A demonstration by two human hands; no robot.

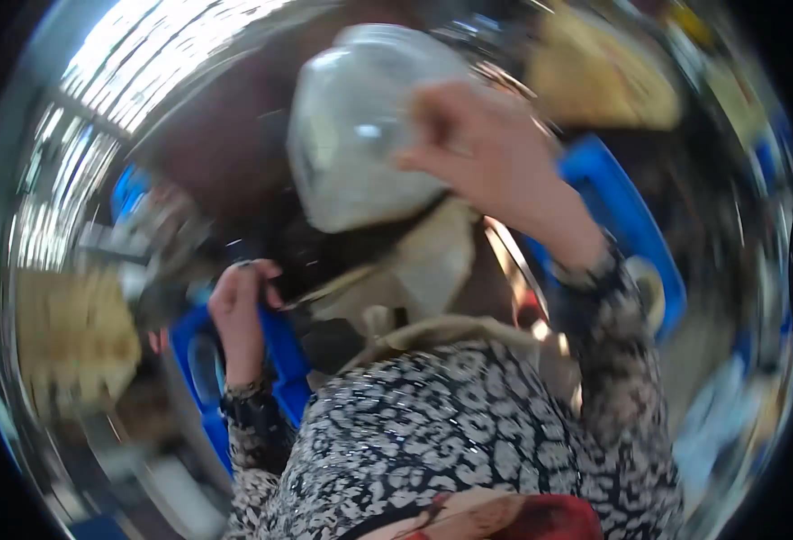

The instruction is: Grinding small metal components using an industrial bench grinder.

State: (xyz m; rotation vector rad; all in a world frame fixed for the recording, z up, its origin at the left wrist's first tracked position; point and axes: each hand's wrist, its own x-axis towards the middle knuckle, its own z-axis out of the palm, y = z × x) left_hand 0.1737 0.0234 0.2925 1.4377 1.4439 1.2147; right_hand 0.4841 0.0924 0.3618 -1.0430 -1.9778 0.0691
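A rounded, translucent plastic thing [356,135], a bag or a thin container, is raised in front of me at upper centre. My right hand [491,148] is at its right side, with thumb and forefinger pinched together at its edge. Lower and to the left, my left hand [243,297] has its fingers curled, just above a blue plastic bin [200,360]. Blur hides what lies between the left fingers. Beneath the plastic, a beige sheet-like piece [432,256] hangs close to my body.
A second blue bin [626,216] stands to the right, beside my right forearm. Cardboard boxes show at the upper right [603,72] and at the left [77,333]. Bright windows [158,63] fill the upper left. The surroundings are smeared by motion.
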